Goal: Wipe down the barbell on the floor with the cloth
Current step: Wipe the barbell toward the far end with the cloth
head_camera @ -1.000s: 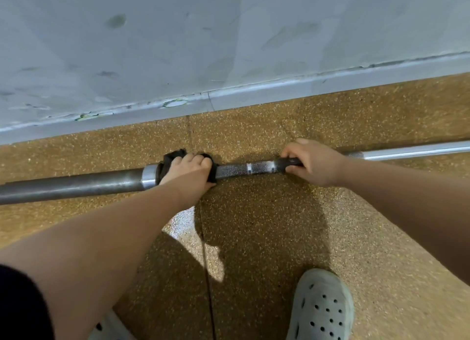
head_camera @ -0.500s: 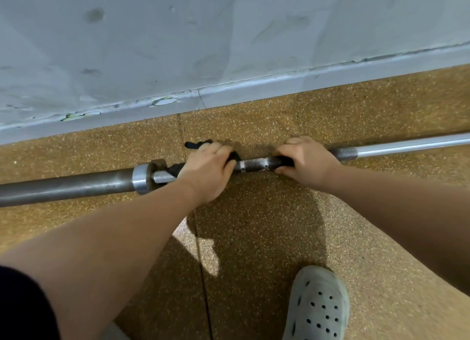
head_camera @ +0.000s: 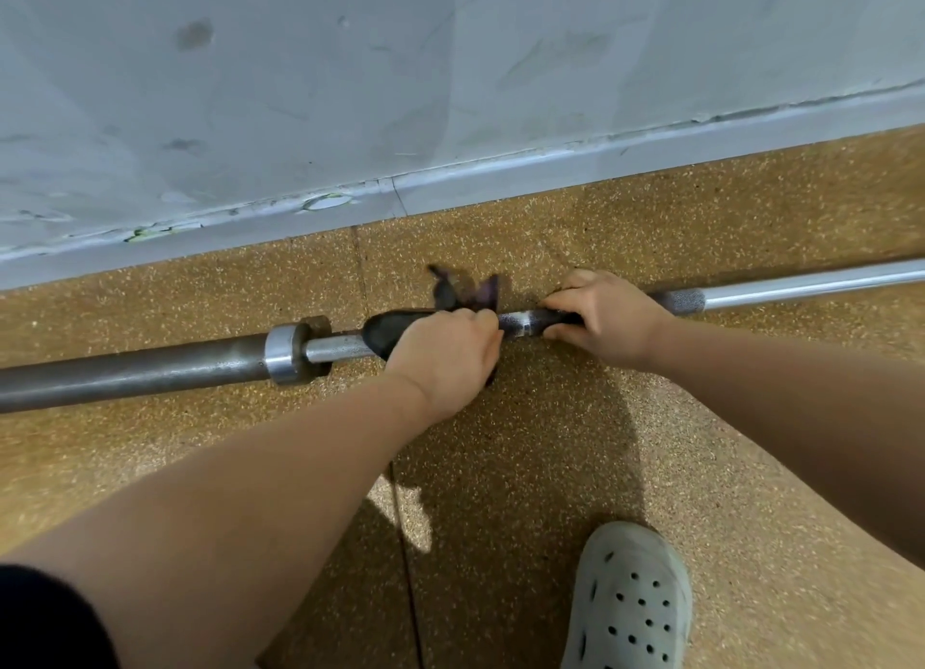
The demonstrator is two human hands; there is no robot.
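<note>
Barbell (head_camera: 340, 346): lies flat on the speckled floor (head_camera: 550, 468), parallel to the wall (head_camera: 450, 93) and near its skirting (head_camera: 550, 168). It runs across the whole view. The thick sleeve (head_camera: 135, 373) extends to the left, and the collar (head_camera: 283, 353) sits between the sleeve and the thinner shaft.

Cloth (head_camera: 390, 330): dark and soft, wrapped over the shaft just right of the collar. A loose tail sticks up on the far side of the bar.

Left hand (head_camera: 445, 353): fingers curled over the top of the bar, clamping the cloth round the shaft.

Right hand (head_camera: 605, 318): fingers and thumb closed round the bare shaft, just beside the left hand. A short stretch of exposed metal shows between the two. A knurled band (head_camera: 683, 300) begins just beyond this hand, followed by smooth bright steel.

Handling, as judged: the bar is rigid steel and probably heavy, so it should stay put under wiping pressure but may roll. The right hand appears placed to stop that. Smooth sections will let the cloth slide freely. Knurled sections will likely drag and snag the fabric, so they call for a firmer squeeze. Hold the shaft for control, since the sleeve may spin. Keep the loose tail gathered so that it does not catch at the collar.

A pale perforated shoe (head_camera: 630, 603) stands on the floor, well clear of the bar.
</note>
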